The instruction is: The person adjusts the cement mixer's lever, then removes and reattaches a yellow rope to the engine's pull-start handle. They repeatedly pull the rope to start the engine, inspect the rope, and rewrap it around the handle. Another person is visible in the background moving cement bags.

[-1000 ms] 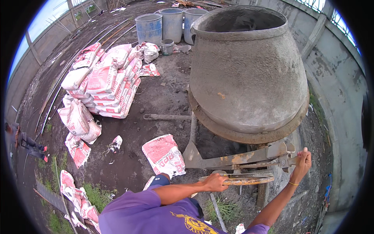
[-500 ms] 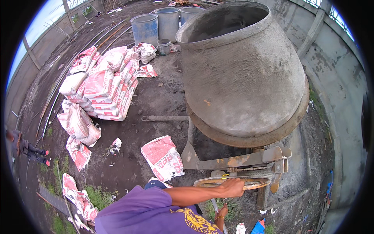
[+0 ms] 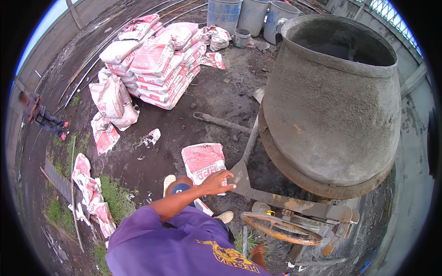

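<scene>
My left hand (image 3: pixel 217 182) is raised in front of my purple shirt, its fingers apart and slightly curled with nothing in them. In view it overlaps the lower edge of a torn red-and-white cement bag (image 3: pixel 205 158) on the ground and comes close to the mixer's steel frame (image 3: pixel 276 198). A rusty handwheel (image 3: pixel 282 229) is right of it, below the frame. The large grey mixer drum (image 3: pixel 329 108) stands tilted, its mouth facing up and away. Of my right hand (image 3: pixel 258 252), only a small part shows beside my shirt; its fingers are hidden.
Stacked cement bags (image 3: pixel 161 69) stand at the far left, with torn bags (image 3: pixel 94 193) nearer. Blue drums (image 3: pixel 224 14) and a small bucket (image 3: pixel 241 37) are at the back. A metal bar (image 3: pixel 221 122) juts from the mixer. Another person (image 3: pixel 43 115) is far left; a concrete wall (image 3: pixel 416 152) runs along the right.
My left hand has left the handwheel and moved left and up toward the frame. The view has turned, so the mixer and bags appear farther right. My right hand shows less than before.
</scene>
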Action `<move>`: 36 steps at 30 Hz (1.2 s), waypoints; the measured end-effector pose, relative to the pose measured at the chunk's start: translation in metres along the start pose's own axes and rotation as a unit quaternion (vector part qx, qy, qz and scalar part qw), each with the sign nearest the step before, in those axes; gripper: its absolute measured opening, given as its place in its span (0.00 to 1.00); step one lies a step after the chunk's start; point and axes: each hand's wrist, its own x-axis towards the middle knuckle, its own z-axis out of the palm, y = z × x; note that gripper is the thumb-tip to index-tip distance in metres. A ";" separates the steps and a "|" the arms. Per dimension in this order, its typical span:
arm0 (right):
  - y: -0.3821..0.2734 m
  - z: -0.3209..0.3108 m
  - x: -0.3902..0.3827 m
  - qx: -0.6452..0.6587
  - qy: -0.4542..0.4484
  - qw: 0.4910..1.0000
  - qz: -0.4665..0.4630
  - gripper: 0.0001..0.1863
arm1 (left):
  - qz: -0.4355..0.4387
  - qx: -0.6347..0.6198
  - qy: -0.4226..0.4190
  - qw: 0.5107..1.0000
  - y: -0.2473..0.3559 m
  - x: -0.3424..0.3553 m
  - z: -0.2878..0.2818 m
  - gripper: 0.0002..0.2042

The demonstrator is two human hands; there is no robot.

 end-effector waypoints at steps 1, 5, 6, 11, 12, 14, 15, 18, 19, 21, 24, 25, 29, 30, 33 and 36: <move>0.007 0.005 -0.003 -0.056 0.029 0.998 0.014 0.29 | -0.122 0.014 0.038 0.992 -0.057 -0.017 -0.035 0.27; 0.034 0.043 -0.027 -0.230 -0.037 0.972 -0.024 0.28 | -0.551 -0.169 0.404 0.710 -0.242 -0.157 -0.148 0.18; 0.041 0.059 -0.037 -0.272 -0.058 0.960 -0.037 0.27 | -0.586 -0.233 0.489 0.603 -0.273 -0.198 -0.166 0.14; 0.083 0.178 -0.121 -0.486 -0.131 0.857 -0.114 0.26 | -0.671 -0.412 0.271 0.554 -0.341 -0.322 -0.225 0.05; 0.093 0.199 -0.136 -0.519 -0.134 0.833 -0.133 0.26 | -0.712 -0.456 0.220 0.487 -0.352 -0.321 -0.244 0.04; 0.100 0.254 -0.161 -0.573 -0.148 0.785 -0.183 0.25 | -0.651 -0.334 0.170 0.660 -0.363 -0.298 -0.275 0.05; 0.096 0.284 -0.171 -0.596 -0.158 0.757 -0.215 0.25 | -0.644 -0.291 0.128 0.696 -0.370 -0.280 -0.298 0.06; 0.073 0.365 -0.192 -0.664 -0.164 0.654 -0.323 0.25 | -0.535 -0.331 0.222 0.745 -0.409 -0.203 -0.362 0.04; 0.061 0.395 -0.201 -0.681 -0.134 0.648 -0.314 0.24 | -0.525 -0.321 0.247 0.748 -0.424 -0.174 -0.380 0.04; 0.026 0.440 -0.225 -0.527 -0.130 0.794 -0.274 0.24 | -0.485 -0.323 0.275 0.764 -0.457 -0.121 -0.415 0.04; -0.021 0.513 -0.278 -0.387 -0.131 0.876 -0.256 0.27 | -0.492 -0.270 0.247 0.790 -0.498 -0.045 -0.467 0.06; -0.031 0.533 -0.297 -0.390 -0.125 0.858 -0.309 0.28 | -0.518 -0.247 0.217 0.790 -0.509 -0.019 -0.482 0.07; -0.058 0.615 -0.357 -0.441 -0.087 0.852 -0.270 0.41 | -0.408 -0.123 0.055 0.903 -0.540 0.076 -0.554 0.09; -0.067 0.637 -0.365 -0.465 -0.091 0.836 -0.276 0.41 | -0.364 -0.134 0.029 0.921 -0.545 0.100 -0.576 0.09; -0.093 0.697 -0.385 -0.497 -0.126 0.825 -0.239 0.41 | -0.430 -0.100 -0.068 0.895 -0.550 0.155 -0.647 0.10; -0.146 0.760 -0.410 -0.442 -0.237 0.838 -0.213 0.32 | -0.489 -0.129 -0.093 0.858 -0.539 0.180 -0.713 0.14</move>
